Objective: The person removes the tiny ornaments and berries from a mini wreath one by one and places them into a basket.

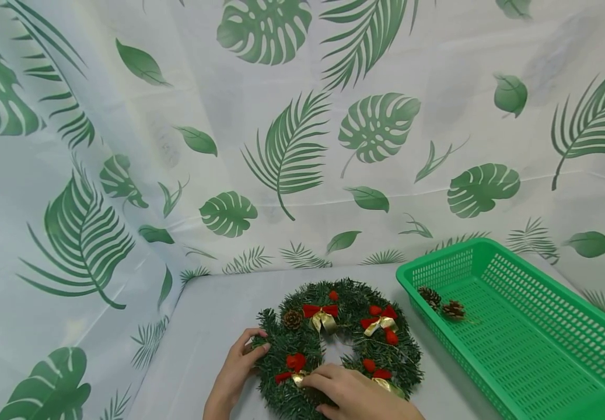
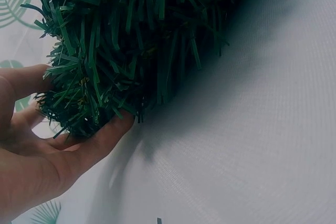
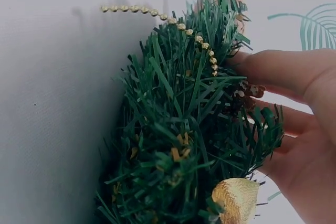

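A green Christmas wreath [image 1: 407,356] lies on the pale table, decorated with red-and-gold bows [image 1: 323,318], red berries and a pine cone [image 1: 292,319]. At its left edge my left hand [image 1: 239,361] grips a tuft of the greenery, fingers beneath it in the left wrist view. Low on the ring, beside a bow with a gold tail [image 1: 298,379], is my right hand [image 1: 352,391]. Its thumb and fingers pinch a brown, scaly pine cone [image 3: 251,92] against the needles, partly hidden by them. A string of gold beads [image 3: 181,26] trails off the wreath there.
Right of the wreath stands a green plastic basket [image 1: 430,326] with two pine cones [image 1: 441,303] in its near left corner. Behind and to the left hangs a white sheet [image 1: 302,233] printed with green leaves.
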The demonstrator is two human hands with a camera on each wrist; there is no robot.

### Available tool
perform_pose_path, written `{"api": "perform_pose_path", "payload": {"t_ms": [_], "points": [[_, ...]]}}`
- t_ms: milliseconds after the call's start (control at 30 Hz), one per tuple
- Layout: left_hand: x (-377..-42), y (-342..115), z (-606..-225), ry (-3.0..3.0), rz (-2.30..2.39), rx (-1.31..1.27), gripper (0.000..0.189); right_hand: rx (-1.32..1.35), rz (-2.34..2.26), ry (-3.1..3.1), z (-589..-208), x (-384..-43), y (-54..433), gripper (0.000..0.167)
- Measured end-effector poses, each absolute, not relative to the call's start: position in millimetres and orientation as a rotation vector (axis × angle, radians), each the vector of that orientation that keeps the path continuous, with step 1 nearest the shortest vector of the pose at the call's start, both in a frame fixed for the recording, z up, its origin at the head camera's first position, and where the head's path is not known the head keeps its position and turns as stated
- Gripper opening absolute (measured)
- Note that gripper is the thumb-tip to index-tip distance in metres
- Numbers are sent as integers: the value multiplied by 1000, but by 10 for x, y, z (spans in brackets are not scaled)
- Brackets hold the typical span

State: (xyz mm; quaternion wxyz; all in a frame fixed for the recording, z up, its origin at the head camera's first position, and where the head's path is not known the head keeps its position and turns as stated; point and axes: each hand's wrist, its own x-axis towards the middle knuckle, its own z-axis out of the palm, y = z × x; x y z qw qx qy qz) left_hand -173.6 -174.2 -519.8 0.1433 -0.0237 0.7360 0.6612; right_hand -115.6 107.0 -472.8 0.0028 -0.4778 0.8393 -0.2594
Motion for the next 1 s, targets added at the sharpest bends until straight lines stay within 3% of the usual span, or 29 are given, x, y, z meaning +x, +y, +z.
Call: {"api": "perform_pose_path", "payload": {"t_ms": [1000], "points": [[-1758,-1743,-5212,2128,1895,-74,38,-1571,-948,2684,-4505,-1089,1266,40]]}}
